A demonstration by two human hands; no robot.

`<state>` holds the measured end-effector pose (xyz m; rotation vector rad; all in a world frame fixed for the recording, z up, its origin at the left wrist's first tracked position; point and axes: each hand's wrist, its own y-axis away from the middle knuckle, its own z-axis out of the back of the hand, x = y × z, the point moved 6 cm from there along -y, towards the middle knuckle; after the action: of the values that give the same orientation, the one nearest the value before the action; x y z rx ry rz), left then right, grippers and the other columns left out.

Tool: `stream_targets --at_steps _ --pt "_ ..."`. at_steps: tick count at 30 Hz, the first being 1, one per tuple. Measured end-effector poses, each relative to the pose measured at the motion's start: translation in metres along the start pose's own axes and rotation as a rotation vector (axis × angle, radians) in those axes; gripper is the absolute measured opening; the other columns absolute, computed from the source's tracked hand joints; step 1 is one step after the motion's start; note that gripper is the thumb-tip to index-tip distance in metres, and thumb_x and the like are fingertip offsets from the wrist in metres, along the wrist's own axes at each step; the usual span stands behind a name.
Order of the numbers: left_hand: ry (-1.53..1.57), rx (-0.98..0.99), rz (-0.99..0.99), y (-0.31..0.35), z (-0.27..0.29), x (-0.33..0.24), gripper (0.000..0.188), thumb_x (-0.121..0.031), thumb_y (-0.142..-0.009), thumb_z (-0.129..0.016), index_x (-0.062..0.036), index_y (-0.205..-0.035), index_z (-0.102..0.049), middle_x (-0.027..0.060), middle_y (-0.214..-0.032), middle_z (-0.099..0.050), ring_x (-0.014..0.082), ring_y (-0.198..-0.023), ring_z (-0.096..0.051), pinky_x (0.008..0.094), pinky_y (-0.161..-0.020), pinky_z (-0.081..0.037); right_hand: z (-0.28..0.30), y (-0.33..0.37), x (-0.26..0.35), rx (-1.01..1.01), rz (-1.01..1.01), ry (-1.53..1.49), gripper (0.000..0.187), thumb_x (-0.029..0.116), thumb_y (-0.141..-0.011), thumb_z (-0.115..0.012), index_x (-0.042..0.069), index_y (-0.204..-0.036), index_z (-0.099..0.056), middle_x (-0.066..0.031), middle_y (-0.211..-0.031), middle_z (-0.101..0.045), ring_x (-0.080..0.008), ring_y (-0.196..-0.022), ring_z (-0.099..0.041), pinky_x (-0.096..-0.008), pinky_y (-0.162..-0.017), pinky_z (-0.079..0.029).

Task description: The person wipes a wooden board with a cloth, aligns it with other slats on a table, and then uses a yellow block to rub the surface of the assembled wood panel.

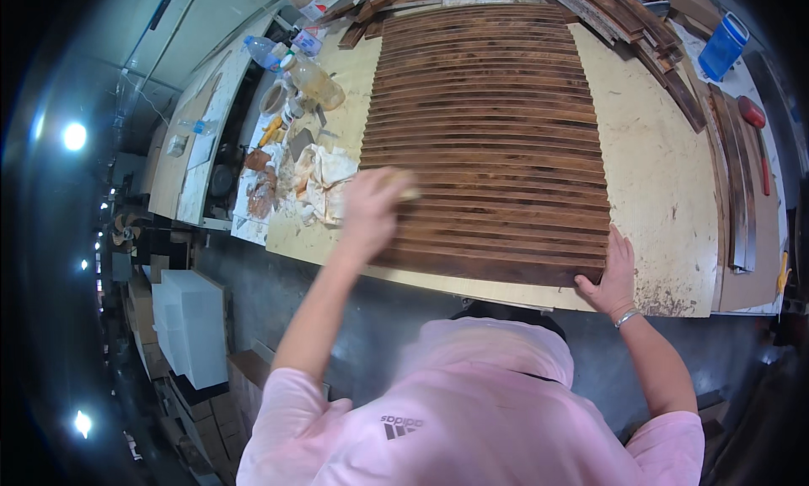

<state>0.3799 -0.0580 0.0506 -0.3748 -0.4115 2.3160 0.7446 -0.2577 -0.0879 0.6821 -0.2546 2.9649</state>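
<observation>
A dark brown slatted wooden panel (489, 140) lies flat on a pale board, its slats running left to right. Over the panel's near left part, my left hand (371, 212) is closed on a yellowish pad (406, 187); both are slightly blurred, and the palm side is hidden. My right hand (613, 271) holds the panel's near right corner, thumb at the front edge and fingers along the right side. Beside my left hand is a crumpled, stained white cloth (324, 178).
A bottle of cloudy yellowish liquid (316, 83) and other bottles stand at the far left. Loose wood strips (619, 22) lie at the far right, beyond the pale worktop (657, 199). A blue container (723, 48) and a red-headed mallet (752, 113) sit on the right.
</observation>
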Motion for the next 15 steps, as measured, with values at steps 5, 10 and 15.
stream_targets --at_steps 5,10,15 --pt "0.369 0.178 -0.441 -0.021 -0.062 -0.111 0.044 0.005 -0.069 -0.066 -0.0137 -0.109 -0.064 0.0061 -0.116 -0.065 0.0278 -0.112 -0.060 0.0436 -0.097 -0.046 -0.002 -0.003 0.003 0.034 0.001 0.046 0.110 0.051 -0.065 -0.077 -0.004 -0.150 -0.033 -0.0262 -0.151 -0.042 -0.0401 -0.143 -0.036 -0.0533 -0.122 -0.021" --pt "0.169 0.255 -0.210 0.049 -0.017 0.044 0.058 0.010 -0.065 -0.061 -0.0174 -0.114 -0.074 0.0065 -0.116 -0.067 0.0309 -0.109 -0.059 0.0434 -0.097 -0.046 -0.004 -0.001 -0.004 0.005 -0.022 0.027 0.110 0.057 -0.067 -0.074 -0.003 -0.150 -0.034 -0.0264 -0.151 -0.042 -0.0409 -0.142 -0.036 -0.0533 -0.122 -0.021" --pt "-0.075 0.188 0.074 0.078 0.037 0.127 0.050 0.010 -0.070 -0.062 -0.0119 -0.114 -0.073 0.0100 -0.114 -0.066 0.0328 -0.106 -0.059 0.0434 -0.095 -0.048 -0.007 -0.001 -0.003 0.011 -0.064 0.020 0.111 0.066 -0.070 -0.070 -0.004 -0.149 -0.035 -0.0270 -0.150 -0.042 -0.0434 -0.140 -0.037 -0.0536 -0.121 -0.023"
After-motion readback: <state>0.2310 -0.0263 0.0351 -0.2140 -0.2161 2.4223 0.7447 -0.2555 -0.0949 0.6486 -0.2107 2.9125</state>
